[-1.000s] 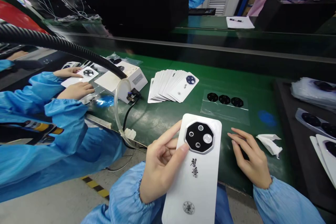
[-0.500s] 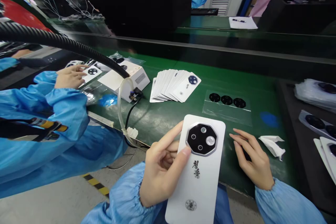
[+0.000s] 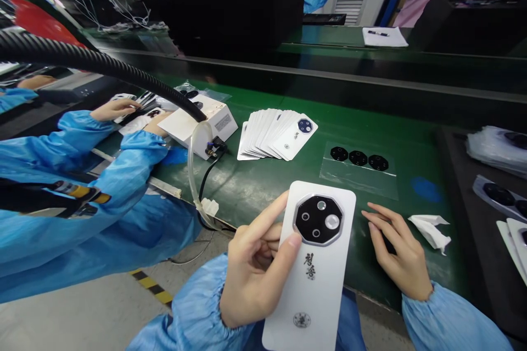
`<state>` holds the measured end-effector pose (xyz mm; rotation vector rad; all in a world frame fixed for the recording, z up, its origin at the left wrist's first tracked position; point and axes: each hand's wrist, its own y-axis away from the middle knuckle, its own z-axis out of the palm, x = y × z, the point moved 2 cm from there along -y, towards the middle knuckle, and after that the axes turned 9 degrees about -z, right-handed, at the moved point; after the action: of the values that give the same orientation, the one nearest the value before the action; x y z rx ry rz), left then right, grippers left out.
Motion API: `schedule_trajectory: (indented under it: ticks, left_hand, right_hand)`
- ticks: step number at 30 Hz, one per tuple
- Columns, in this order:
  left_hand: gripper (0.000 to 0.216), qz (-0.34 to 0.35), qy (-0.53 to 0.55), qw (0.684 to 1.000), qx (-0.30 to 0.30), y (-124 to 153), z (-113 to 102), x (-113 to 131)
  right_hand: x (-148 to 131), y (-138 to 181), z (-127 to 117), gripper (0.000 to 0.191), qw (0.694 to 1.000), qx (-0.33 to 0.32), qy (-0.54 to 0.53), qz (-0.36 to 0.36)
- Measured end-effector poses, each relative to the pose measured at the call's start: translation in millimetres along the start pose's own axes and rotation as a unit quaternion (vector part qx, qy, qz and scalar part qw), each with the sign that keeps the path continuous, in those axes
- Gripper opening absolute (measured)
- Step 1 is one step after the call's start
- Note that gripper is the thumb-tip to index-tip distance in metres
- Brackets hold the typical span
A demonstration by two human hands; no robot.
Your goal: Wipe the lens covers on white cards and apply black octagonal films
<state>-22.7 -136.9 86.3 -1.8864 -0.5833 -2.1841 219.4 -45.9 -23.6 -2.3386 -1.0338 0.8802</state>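
Observation:
My left hand grips a white phone back cover by its left edge, thumb on the front. The cover is upright, with a black octagonal camera lens plate near its top and dark printed characters below. My right hand rests with fingers stretched out on the green bench, holding nothing. Close to its right side lies a crumpled white wipe. Beyond it, three black octagonal lens pieces sit in a row on a clear film.
A fanned stack of white back covers lies ahead, beside a white box-like device with a tube and cable. A black tray at right holds more covers and wrapped lenses. A black corrugated hose crosses at left, near a co-worker's blue sleeves.
My hands and the cover hold nearly still while the view shifts slightly. At left, the co-worker's nearer arm has moved right, towards the white device.

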Motion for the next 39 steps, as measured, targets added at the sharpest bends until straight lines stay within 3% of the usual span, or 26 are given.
schedule_trajectory:
  ticks: [28, 34, 39]
  left_hand:
    - [0.052, -0.043, 0.010, 0.999, 0.004, 1.2, -7.4, 5.6]
    - [0.043, -0.015, 0.032, 0.999, 0.004, 1.0, -4.8, 4.8]
    - [0.043, 0.048, 0.012, 0.998, -0.025, -2.7, -9.0, -1.1]
  right_hand:
    - [1.7, 2.1, 0.3, 0.030, 1.000, -0.004, 0.002, -0.002]
    - [2.2, 2.6, 1.0, 0.031, 1.000, -0.004, 0.002, -0.001]
    - [2.9, 3.1, 0.7, 0.030, 1.000, -0.004, 0.000, -0.002]
